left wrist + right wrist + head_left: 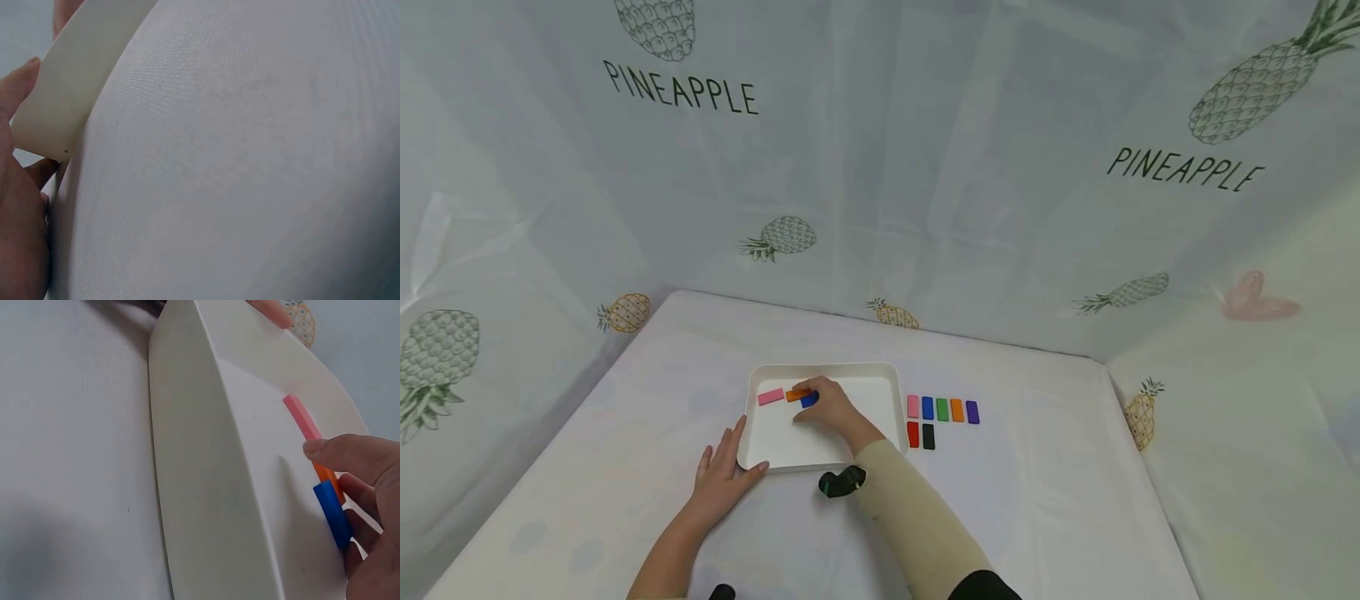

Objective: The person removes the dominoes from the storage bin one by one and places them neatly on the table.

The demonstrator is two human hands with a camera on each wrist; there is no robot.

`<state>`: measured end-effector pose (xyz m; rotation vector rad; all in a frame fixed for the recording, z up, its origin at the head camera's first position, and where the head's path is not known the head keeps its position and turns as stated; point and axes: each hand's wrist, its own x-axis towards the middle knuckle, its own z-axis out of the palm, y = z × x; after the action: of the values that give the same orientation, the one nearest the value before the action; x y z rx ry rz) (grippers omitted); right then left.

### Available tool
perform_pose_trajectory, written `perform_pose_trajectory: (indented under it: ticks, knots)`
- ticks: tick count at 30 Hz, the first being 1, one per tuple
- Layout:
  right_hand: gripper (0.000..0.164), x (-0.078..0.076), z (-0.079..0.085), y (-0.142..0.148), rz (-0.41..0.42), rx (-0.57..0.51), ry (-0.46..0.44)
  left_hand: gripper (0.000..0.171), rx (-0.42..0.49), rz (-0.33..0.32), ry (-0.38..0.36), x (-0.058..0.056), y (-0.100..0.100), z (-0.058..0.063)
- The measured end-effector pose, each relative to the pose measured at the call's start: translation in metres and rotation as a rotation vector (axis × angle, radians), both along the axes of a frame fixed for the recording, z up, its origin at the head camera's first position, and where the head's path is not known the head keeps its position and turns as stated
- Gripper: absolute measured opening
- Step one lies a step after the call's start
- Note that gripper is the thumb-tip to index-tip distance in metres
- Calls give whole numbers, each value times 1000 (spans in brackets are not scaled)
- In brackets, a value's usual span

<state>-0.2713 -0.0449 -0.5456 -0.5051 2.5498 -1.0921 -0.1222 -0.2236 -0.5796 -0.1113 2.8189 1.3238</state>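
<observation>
A shallow white tray [775,442] sits on the table. In it lie a pink rectangular block [771,397], an orange block [794,396] end to end with it and a blue block [808,401] that overlaps the orange one. My right hand [831,407] reaches over the tray, fingertips against the far side of the orange and blue blocks [332,514]. Its thumb stands apart from the blue block, near where pink meets orange. My left hand [721,482] braces the tray's near left corner, straight fingers along the left wall, thumb at the front wall [81,69].
Right of the tray, small blocks lie in two rows: pink, blue, green, orange and purple [973,412] behind, red [913,434] and black [928,437] in front. A white cloth covers the table [1037,500]. Pineapple-printed curtains [925,208] hang around it.
</observation>
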Motion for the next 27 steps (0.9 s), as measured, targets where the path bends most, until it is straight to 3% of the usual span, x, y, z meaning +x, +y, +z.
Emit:
perform_pose_trajectory:
  ticks: [7,15,27]
  knots:
    - [49,3,3,8,36,4,-41,94,8,6,-37,-1,0,3]
    - [48,8,0,16,39,4,-59,93,-13,-5,-28,-1,-1,4]
    - [46,10,-3,28,20,-99,-124,92,-13,-6,-18,0,1,5]
